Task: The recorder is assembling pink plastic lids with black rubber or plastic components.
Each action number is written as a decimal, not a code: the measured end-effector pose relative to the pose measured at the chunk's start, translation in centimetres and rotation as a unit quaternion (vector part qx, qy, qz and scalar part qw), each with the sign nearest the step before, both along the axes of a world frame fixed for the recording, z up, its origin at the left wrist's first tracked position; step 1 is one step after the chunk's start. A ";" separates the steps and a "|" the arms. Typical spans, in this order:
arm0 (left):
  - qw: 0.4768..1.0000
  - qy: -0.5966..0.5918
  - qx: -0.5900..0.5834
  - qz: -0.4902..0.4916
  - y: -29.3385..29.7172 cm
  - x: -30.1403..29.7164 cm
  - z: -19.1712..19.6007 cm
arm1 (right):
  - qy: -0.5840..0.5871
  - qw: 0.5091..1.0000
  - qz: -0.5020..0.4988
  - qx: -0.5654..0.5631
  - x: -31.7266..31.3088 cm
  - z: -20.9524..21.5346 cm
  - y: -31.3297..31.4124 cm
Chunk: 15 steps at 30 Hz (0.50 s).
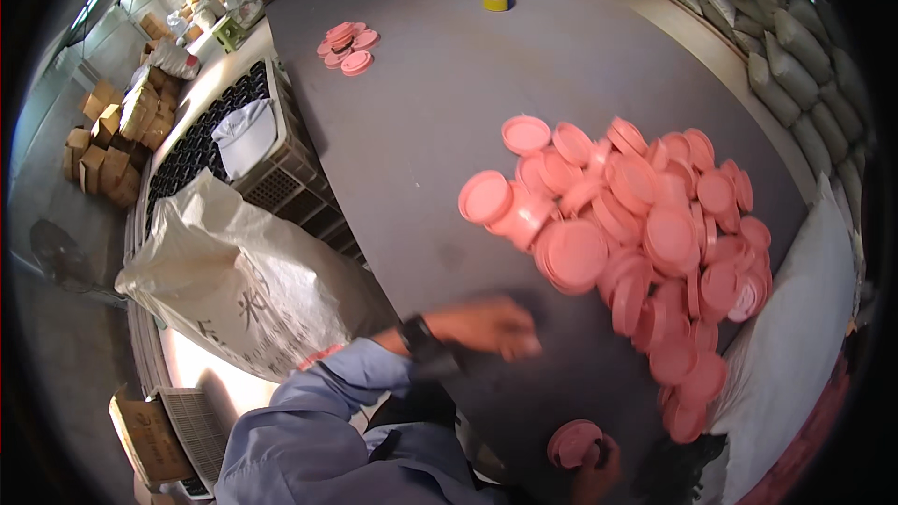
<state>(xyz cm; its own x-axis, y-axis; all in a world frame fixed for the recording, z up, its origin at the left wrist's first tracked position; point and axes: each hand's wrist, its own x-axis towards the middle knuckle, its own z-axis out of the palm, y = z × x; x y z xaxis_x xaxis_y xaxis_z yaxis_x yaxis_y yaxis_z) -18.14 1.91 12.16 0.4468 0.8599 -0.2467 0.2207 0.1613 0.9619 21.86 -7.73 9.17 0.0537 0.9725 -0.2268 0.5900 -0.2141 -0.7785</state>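
My left hand (496,325) is over the near part of the grey table (421,150), left of a big heap of pink round plastic lids (645,224). Motion smears its fingers, and no lid shows in them. At the near edge of the table, my right hand (599,479) grips a pink round lid (574,443) by its right side. The heap lies loose on the table's right half, some lids flat and others on edge. A smaller group of pink lids (348,45) sits at the far left of the table.
Tape rolls (496,0) lie at the far end. Left of the table stand a white woven sack (253,271) and crates (271,173) with dark round items and a grey cap (247,136). A white sack (795,346) borders the heap on the right.
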 end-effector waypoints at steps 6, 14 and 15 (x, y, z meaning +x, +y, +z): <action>0.892 0.056 -0.072 0.444 4.9 -32.2 2.7 | -0.058 0.996 0.022 -0.064 -10.1 0.6 5.9; 0.669 0.235 0.028 0.704 9.3 -63.2 -6.0 | -0.104 0.983 0.042 -0.147 -8.0 -4.6 5.9; 0.651 0.258 0.006 0.714 10.8 -64.9 -7.0 | -0.127 0.982 0.062 -0.126 -8.3 -4.5 6.4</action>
